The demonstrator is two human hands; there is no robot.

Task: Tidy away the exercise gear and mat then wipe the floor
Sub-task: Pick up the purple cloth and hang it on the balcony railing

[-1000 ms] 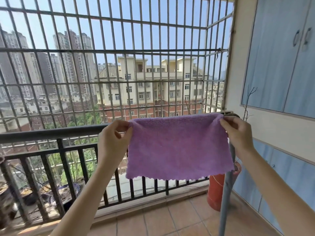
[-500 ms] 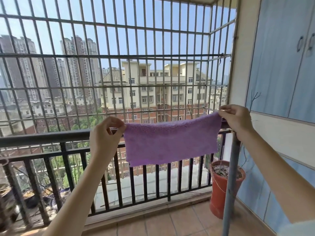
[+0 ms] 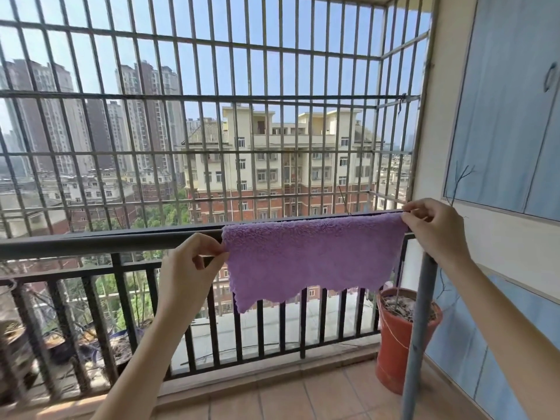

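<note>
Grip: left hand [image 3: 194, 268] pinches the left top corner of the purple cloth [image 3: 309, 256] between thumb and fingers; right hand [image 3: 436, 231] pinches the right top corner likewise. Cloth stretched between them, draped over the dark balcony rail [image 3: 91, 241], right of centre.

Obscured: the rail under the cloth; whether a far half of the cloth hangs behind the bars cannot be told. Both forearms cut off by the lower edge. A grey pole [image 3: 419, 328] crosses the near right and covers part of the red plant pot [image 3: 394, 344]. Pots at far left are blurred.

Change: half a second ago the cloth was held just above the rail; now its top edge lies along it, and more cloth hangs down.

Appearance: fluffy pile, lilac-purple, bottom hem scalloped and uneven, lowest at the left.
</note>
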